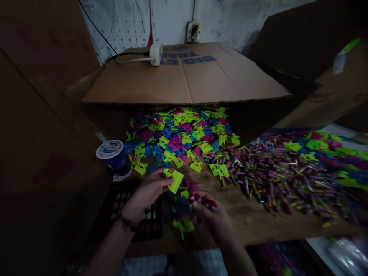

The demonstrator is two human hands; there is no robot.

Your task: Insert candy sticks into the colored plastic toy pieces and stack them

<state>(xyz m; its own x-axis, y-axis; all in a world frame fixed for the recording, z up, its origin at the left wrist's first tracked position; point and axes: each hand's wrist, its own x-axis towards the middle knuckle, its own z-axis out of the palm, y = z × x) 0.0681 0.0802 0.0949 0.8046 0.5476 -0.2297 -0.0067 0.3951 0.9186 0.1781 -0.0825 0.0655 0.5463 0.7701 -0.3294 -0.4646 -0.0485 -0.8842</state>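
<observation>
My left hand (146, 193) pinches a yellow-green plastic piece (176, 181) between thumb and fingers, above the wooden table (227, 222). Close on its right, my right hand (211, 212) is closed around several small tubes with red ends (204, 201). Under and between the hands lies a small group of blue, pink and yellow-green pieces (184, 226). Behind them, a large heap of similar pieces (175, 142) spills from an opened cardboard box. To the right spreads a pile of small pinkish tubes (276, 172).
A blue cup with a white lid (110, 149) stands at the left, behind a black perforated tray (155, 220). The box flap (201, 80) overhangs the heap and carries a white power adapter (156, 53). More coloured pieces (342, 153) lie at the far right.
</observation>
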